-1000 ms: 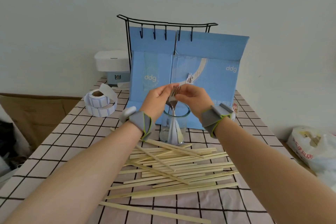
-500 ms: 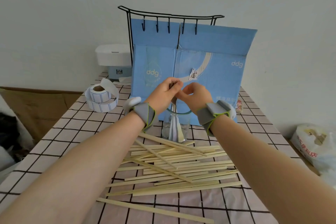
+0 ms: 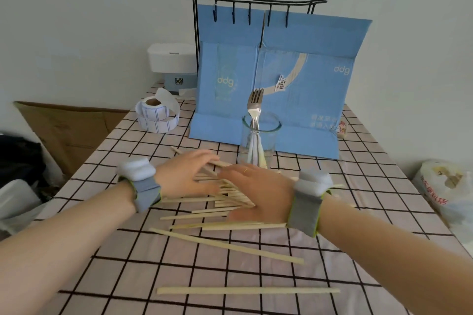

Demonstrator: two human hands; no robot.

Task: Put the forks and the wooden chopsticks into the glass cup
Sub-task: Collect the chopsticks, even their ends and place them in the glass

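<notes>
The glass cup [image 3: 266, 135] stands on the checked tablecloth in front of a blue box. Metal forks [image 3: 256, 105] stand upright inside it, tines up. A pile of wooden chopsticks [image 3: 225, 212] lies in front of the cup, with two loose ones nearer me [image 3: 225, 245] [image 3: 245, 290]. My left hand [image 3: 186, 176] and my right hand [image 3: 258, 192] hover flat over the pile with fingers spread, both blurred, covering its middle. Neither hand holds anything.
A flattened blue cardboard box [image 3: 279, 79] leans on a black wire rack [image 3: 250, 5] just behind the cup. A roll of labels [image 3: 156, 115] and a white container [image 3: 171, 61] sit at the back left. A plastic bag [image 3: 445, 186] lies off the table's right edge.
Both hands let go of the forks, which now stand in the cup, and dropped down toward me onto the chopstick pile. The camera view tilted down and closer.
</notes>
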